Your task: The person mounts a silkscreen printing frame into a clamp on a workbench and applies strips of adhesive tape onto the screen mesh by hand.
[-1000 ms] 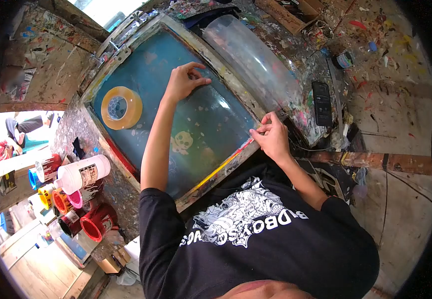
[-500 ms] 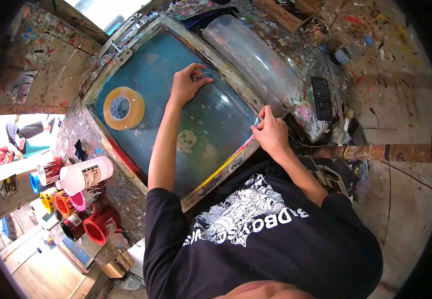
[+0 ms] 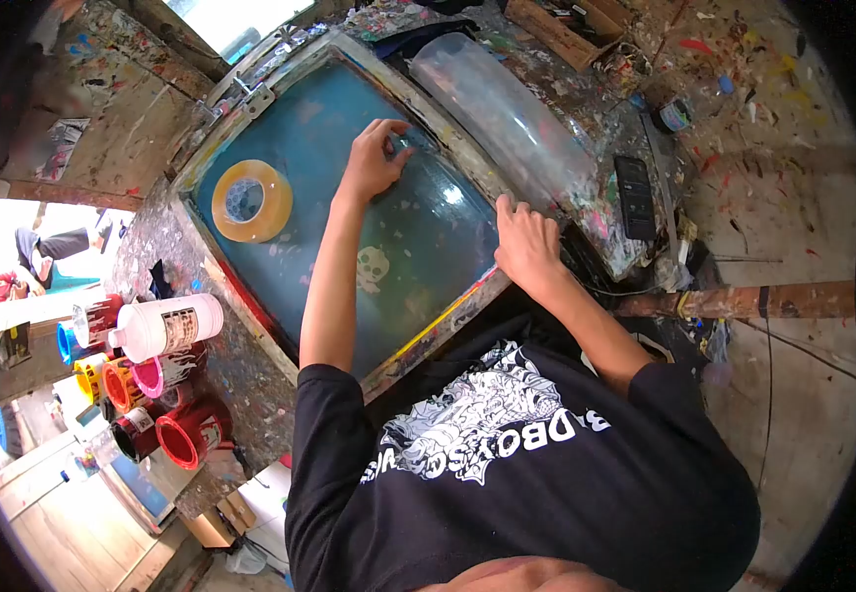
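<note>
A printing screen [image 3: 285, 123] with blue-green mesh and a worn frame lies on the workbench; a pale skull design [image 3: 372, 268] shows in the mesh. Over its right part, my left hand [image 3: 376, 160] has thumb and fingers curled together at the end of a clear, shiny strip of tape [image 3: 440, 187]. The strip stretches toward my right hand [image 3: 529, 244], which bears down with bent fingers on the frame's near right side. What lies under those fingers is hidden. A roll of clear tape [image 3: 275, 202] lies flat on the mesh, left of my left arm.
Several ink tubs, including a red one [image 3: 181, 441], and a pink-white bottle [image 3: 173, 326] stand at the left. Beyond the frame lies a clear plastic roll [image 3: 502, 113], with a black phone [image 3: 635, 197] to its right. A person [image 3: 13, 281] sits in the left background.
My right hand has turned palm down and shifted from pinching at the frame's edge to pressing on it. My left hand has drawn slightly left.
</note>
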`<state>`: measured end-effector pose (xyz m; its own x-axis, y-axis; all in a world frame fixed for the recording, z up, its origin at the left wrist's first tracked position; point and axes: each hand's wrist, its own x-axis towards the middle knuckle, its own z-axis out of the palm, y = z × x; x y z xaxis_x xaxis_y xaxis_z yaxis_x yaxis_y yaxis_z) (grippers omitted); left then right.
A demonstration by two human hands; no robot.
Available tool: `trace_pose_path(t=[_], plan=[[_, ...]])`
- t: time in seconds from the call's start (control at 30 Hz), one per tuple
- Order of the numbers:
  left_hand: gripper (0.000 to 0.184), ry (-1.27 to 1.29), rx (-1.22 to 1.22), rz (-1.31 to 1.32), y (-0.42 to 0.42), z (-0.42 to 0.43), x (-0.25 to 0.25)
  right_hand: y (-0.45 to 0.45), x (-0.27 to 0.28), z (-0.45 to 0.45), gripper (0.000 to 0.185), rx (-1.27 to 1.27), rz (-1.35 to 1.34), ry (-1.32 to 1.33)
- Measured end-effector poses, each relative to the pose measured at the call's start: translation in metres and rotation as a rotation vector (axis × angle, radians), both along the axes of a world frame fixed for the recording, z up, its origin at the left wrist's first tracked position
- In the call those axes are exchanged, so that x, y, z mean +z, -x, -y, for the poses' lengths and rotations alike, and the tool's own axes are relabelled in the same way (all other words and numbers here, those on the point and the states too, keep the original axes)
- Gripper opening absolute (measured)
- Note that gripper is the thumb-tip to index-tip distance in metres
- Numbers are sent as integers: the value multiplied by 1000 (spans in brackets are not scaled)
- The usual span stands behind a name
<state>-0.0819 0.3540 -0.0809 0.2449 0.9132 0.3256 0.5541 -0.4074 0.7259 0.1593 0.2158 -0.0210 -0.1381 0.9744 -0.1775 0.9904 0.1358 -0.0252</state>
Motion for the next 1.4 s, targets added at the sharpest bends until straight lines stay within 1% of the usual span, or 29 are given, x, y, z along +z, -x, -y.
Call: trace_pose_path(t=[0.1,0.17,0.2,0.27,0.3,0.37,0.4,0.47,0.5,0.57,0.63,0.7,0.83,0.9,0.93,0.97,1.03,1.1,1.13,1.2,1.23,1.27,1.3,1.33,1.37,1.4], plan=[[37,39,-29,42,5,2,4,1,3,-2,45,16,-15,54],[37,-57,13,-101,1,7,9,1,2,0,34,16,-6,21],[37,-55,13,-102,-4,9,7,-1,-5,0,34,17,-7,23],[33,-227,155,-420,-19,25,9,-5,-19,5,20,295,-121,-232],[33,-226,155,-420,-27,35,7,-4,-21,10,20,295,-122,-231],[37,-79,55,-531,-46,61,0,-1,-17,20,16,423,-269,-121],[37,-78,55,-531,-54,73,-5,-2,-22,21,20,419,-280,-116],[53,-174,125,-585,-70,90,-19,-6,-24,25,19,423,-295,-118],[53,-174,124,-585,-74,90,-23,-6,-24,27,18,412,-299,-126],[65,-71,152,-547,-76,94,-23,-8,-27,30,19,400,-310,-136],[64,-65,150,-557,-76,93,-24,-8,-28,32,19,374,-310,-147],[64,-101,209,-559,-79,80,-27,-10,-29,31,19,377,-293,-167],[64,-75,258,-615,-79,59,-33,-13,-33,33,22,371,-259,-162],[64,-121,322,-556,-73,49,-39,-12,-28,29,31,420,-188,-146],[64,-97,344,-623,-72,45,-39,-12,-24,27,31,446,-196,-151],[64,-69,378,-690,-72,42,-38,-12,-18,23,36,445,-159,-66],[64,-46,412,-589,-66,38,-31,-4,3,5,45,434,-58,128],[58,-125,551,-628,-48,26,-34,14,26,-31,43,450,-132,295],[58,-125,572,-629,-34,28,-21,24,18,-50,38,493,-278,163],[48,-240,569,-424,14,49,16,67,39,-86,32,494,-446,-50],[40,-373,599,-325,41,64,21,91,38,-106,29,561,-499,-99],[38,-454,649,-387,59,82,31,116,32,-128,29,623,-557,-148],[38,-462,659,-403,73,94,44,144,23,-148,33,683,-575,-187],[41,-436,664,-485,84,105,57,171,9,-167,41,742,-594,-224],[43,-404,667,-566,95,112,65,197,-7,-185,53,818,-587,-296],[43,-402,672,-579,109,113,61,219,-20,-201,67,892,-579,-368]])
